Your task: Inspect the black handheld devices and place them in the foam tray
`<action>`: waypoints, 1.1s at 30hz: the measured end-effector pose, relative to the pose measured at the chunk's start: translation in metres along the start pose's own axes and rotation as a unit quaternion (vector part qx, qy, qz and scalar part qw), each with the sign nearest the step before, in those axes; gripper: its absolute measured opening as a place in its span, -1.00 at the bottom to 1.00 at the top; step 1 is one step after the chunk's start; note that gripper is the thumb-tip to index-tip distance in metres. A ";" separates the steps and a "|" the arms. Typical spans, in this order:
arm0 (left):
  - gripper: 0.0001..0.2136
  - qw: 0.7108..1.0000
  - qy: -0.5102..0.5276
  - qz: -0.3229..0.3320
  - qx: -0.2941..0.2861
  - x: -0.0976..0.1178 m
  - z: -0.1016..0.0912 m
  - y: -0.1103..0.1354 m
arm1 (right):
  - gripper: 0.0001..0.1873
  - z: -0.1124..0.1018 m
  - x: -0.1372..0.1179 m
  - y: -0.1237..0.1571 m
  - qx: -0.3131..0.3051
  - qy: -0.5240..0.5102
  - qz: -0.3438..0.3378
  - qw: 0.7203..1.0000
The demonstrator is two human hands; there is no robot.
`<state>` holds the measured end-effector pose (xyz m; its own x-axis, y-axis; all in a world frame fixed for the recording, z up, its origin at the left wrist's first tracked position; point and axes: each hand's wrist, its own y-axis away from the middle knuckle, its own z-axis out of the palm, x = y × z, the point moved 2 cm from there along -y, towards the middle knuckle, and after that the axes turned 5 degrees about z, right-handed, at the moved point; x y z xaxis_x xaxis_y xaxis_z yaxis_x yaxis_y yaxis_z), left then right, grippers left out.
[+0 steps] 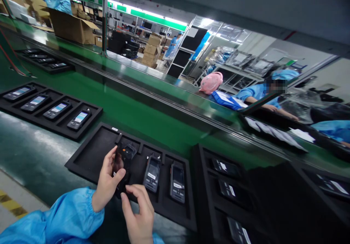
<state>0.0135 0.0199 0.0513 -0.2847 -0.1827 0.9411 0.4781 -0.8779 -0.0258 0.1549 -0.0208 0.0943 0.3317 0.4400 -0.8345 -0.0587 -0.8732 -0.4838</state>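
Note:
My left hand (108, 180) grips a black rugged handheld terminal (119, 164), tilted on edge above a black foam tray (91, 153). My right hand (139, 211) has its thumb and index finger closed in at the terminal's lower end. Just behind the held one, part of another dark device (130, 150) shows in the tray. Two more terminals lie face up to the right, one handheld terminal (152, 174) in the middle slot and another handheld terminal (177, 184) in the end slot, each with a white label. The tray's large left recess holds no device.
Left is another foam tray (61, 122) of terminals with lit screens; a similar tray (43, 60) lies farther back. Stacked black trays (201, 185) with devices stand right. A metal rail (153, 94) runs behind the green belt (131, 109). A co-worker's blue sleeve (255, 93) is beyond it.

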 end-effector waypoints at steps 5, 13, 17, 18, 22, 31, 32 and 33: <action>-0.19 1.000 -0.001 0.009 0.002 0.003 0.000 0.000 | -0.78 -0.003 -0.002 -0.005 -0.023 0.009 -0.033 0.999; -0.20 1.000 0.000 -0.007 -0.019 0.002 0.001 0.000 | -0.77 -0.014 -0.004 -0.020 -0.070 0.096 -0.158 0.980; -0.19 1.000 -0.009 -0.005 -0.029 -0.001 0.001 0.000 | -0.79 -0.010 -0.006 -0.018 -0.039 0.117 -0.196 0.973; -0.19 0.999 -0.012 -0.003 -0.029 -0.001 0.001 0.000 | -0.79 -0.008 -0.005 -0.017 -0.031 0.116 -0.197 0.973; -0.21 0.999 -0.026 0.005 -0.019 -0.001 0.001 0.000 | -0.83 0.000 -0.002 -0.007 0.006 0.112 -0.185 0.976; -0.17 0.998 -0.045 0.030 0.010 -0.003 -0.003 0.005 | -0.75 0.011 -0.003 -0.001 0.055 0.043 -0.002 0.998; -0.18 0.998 -0.050 0.037 0.014 -0.004 -0.004 0.005 | -0.72 0.012 -0.003 0.000 0.054 0.031 0.022 0.998; -0.18 0.997 -0.054 0.046 0.017 -0.004 -0.005 0.006 | -0.70 0.012 -0.001 0.000 0.052 0.020 0.045 0.997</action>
<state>0.0131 0.0135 0.0460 -0.1480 -0.2109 0.9662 0.5268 -0.8436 -0.1035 0.1428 -0.0191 0.0922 0.3585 0.3508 -0.8651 -0.1872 -0.8809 -0.4348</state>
